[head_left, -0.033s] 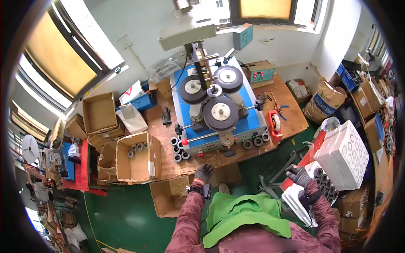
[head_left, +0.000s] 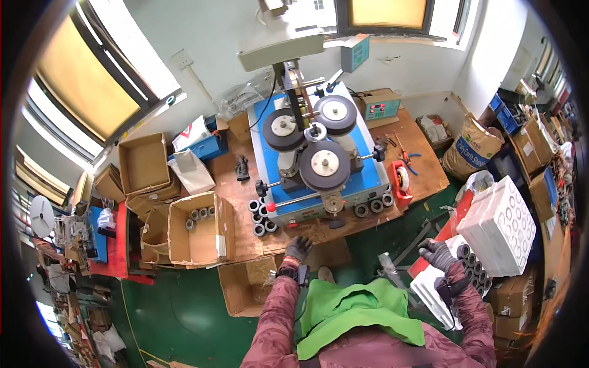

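My left hand [head_left: 299, 248], in a grey glove, hovers by the table's front edge with loosely bent fingers apart and nothing visible in them. Ahead of it is a blue-topped machine [head_left: 283, 202] with three dark round wheels, the front wheel [head_left: 324, 167] nearest me. Dark cylindrical rings [head_left: 259, 230] stand at the machine's left front corner, and other rings [head_left: 362, 210] at its right. Out to the right, my gloved right hand [head_left: 437, 254] is beside a white foam tray [head_left: 424, 293] and dark rings [head_left: 471, 267]. Its fingers are half bent; no held thing shows.
An open cardboard box [head_left: 224, 228] with several rings sits on the table's left. Another box [head_left: 236, 294] is on the floor below. Stacked white foam blocks [head_left: 485, 222] stand at the right. A red tape dispenser [head_left: 401, 197] and blue-handled pliers [head_left: 410, 164] lie near the table's right end.
The view has shifted slightly, so the machine appears a little farther right. Both hands have moved only a touch to the right; nothing was taken up or let go.
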### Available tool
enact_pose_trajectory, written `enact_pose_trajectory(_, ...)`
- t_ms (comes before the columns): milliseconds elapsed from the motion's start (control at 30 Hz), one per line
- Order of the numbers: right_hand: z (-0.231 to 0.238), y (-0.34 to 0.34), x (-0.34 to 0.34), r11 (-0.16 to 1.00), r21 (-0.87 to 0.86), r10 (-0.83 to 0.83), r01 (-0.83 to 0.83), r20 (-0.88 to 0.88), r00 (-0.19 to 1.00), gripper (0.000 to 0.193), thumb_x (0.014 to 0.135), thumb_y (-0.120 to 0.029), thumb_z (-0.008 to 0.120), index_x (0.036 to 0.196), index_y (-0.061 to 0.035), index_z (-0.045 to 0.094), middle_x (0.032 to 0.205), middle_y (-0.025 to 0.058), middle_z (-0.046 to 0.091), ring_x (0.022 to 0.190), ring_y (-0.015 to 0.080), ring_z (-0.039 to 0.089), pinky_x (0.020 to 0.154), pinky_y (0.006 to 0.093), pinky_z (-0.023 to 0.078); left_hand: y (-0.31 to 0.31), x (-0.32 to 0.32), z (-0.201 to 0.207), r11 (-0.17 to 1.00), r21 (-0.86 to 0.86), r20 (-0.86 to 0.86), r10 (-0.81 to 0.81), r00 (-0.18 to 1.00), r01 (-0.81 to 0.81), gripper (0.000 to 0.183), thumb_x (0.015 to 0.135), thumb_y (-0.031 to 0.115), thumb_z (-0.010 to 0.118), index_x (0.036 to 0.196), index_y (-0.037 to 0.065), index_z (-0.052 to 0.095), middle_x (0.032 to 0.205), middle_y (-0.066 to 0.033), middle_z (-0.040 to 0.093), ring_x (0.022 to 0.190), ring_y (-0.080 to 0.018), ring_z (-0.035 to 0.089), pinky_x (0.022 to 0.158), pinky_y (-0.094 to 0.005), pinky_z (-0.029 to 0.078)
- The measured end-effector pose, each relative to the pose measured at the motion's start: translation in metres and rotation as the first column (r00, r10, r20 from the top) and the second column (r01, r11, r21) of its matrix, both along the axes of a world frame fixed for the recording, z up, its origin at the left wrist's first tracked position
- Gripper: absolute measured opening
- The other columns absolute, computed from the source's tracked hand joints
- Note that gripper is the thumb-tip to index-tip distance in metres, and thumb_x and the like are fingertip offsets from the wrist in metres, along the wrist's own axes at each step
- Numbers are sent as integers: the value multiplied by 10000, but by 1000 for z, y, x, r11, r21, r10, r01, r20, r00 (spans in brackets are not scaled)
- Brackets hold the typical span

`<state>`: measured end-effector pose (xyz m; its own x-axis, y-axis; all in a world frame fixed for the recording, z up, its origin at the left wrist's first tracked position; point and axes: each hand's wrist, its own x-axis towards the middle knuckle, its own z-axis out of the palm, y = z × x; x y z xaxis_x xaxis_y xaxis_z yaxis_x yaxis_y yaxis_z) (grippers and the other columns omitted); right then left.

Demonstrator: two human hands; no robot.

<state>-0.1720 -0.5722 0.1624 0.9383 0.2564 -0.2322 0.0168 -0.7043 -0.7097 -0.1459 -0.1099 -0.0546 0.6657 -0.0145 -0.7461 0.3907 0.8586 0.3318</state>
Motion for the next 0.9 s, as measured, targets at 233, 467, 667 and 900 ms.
enact_pose_trajectory(233, 28, -9, -35, 952, -126, -304, 280, -245, 921, 191, 799, -182, 576, 920, -37, 601, 745, 91, 618, 695, 186, 593, 660, 312, 472, -28, 82, -41, 978, -92, -248, 160, 955, -188, 498, 846, 420, 457, 1261, 158, 374, 1290, -55, 444, 1190, -329, 388, 976, -514, 274)
enact_pose_trajectory(467, 10, -42, -45, 870, -141, -485, 473, -423, 765, 181, 803, -177, 578, 898, -26, 610, 731, 54, 620, 665, 146, 580, 638, 288, 469, -29, 101, -80, 901, -221, -295, 303, 906, -373, 494, 798, 458, 515, 1153, 115, 507, 1178, -45, 533, 1001, -278, 532, 880, -450, 410)
enact_pose_trajectory(667, -55, -83, 0, 963, -136, -268, 234, -362, 893, 212, 801, -205, 582, 916, -29, 609, 778, 95, 644, 715, 171, 613, 674, 300, 485, -42, 95, -39, 959, 66, -351, 280, 893, -275, 418, 786, 528, 470, 988, 175, 567, 992, -22, 609, 984, -263, 513, 842, -540, 370)
enact_pose_trajectory(900, -97, -105, 68, 995, -65, -94, 79, -275, 957, 228, 766, -262, 606, 863, -55, 606, 794, 133, 636, 754, 273, 624, 682, 356, 487, -35, 70, -27, 897, 57, -428, 419, 800, -439, 468, 790, 526, 466, 1117, 192, 501, 1238, -56, 497, 1123, -295, 424, 885, -588, 314)
